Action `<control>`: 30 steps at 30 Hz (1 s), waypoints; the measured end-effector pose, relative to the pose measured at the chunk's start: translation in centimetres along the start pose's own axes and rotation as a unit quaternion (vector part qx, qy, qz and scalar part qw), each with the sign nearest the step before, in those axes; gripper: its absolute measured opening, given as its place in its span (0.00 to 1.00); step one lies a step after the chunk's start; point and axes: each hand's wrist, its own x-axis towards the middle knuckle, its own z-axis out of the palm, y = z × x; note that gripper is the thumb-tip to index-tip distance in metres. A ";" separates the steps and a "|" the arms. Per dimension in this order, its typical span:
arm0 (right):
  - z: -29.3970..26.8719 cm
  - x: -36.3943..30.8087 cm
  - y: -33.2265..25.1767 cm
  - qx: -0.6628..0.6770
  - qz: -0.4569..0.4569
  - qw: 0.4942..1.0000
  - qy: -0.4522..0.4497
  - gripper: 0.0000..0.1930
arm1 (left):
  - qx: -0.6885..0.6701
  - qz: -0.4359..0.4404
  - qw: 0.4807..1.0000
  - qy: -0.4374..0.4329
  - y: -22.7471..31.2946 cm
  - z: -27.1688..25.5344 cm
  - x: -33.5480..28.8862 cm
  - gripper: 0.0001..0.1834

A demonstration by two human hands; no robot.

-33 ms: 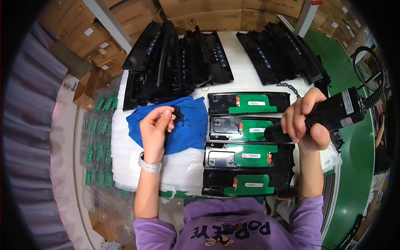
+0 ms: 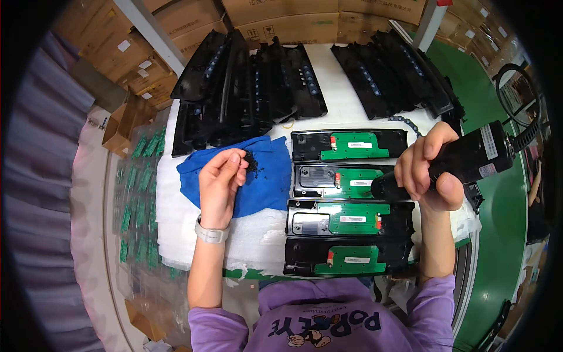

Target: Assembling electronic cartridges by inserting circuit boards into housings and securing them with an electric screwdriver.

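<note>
My right hand (image 2: pixel 428 170) grips a black corded electric screwdriver (image 2: pixel 469 158), held nearly level. Its nose points left and reaches over the right part of a green circuit board (image 2: pixel 355 182) seated in a black plastic panel (image 2: pixel 314 176). The tip is hard to make out against the board. My left hand (image 2: pixel 226 173) is closed in a pinch above a blue cloth (image 2: pixel 264 190). Beside its fingertips lies a heap of tiny black pieces, seemingly screws (image 2: pixel 252 163). Whatever the pinch holds is too small to name.
More black panels with boards (image 2: pixel 346 258) lie in a column on the white foam sheet (image 2: pixel 246 240). Black housings (image 2: pixel 229 94) are piled at the back left, others (image 2: pixel 393 76) at the back right. Green boards (image 2: pixel 138 199) in clear trays are at left; the tool's cable (image 2: pixel 528 135) hangs at right.
</note>
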 end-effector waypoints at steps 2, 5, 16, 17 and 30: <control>0.0 0.0 -0.2 -0.001 -0.006 1.000 0.004 0.19 | -0.177 -0.083 0.978 -0.072 -0.3 0.4 0.3 0.09; 0.3 0.1 -0.7 0.001 -0.005 1.000 0.017 0.19 | -0.239 -0.165 0.948 -0.132 -1.0 2.8 0.4 0.08; -0.1 0.3 -2.7 0.066 -0.086 0.994 -0.004 0.18 | -0.218 -0.240 0.899 -0.295 -3.1 9.6 -0.9 0.05; -0.2 0.2 -2.7 0.063 -0.086 0.994 0.000 0.18 | -0.217 -0.247 0.896 -0.299 -3.1 9.9 -1.1 0.05; -0.3 -0.4 -1.2 0.114 -0.104 0.988 0.024 0.19 | -0.174 -0.261 0.904 -0.291 -3.4 9.2 -2.7 0.06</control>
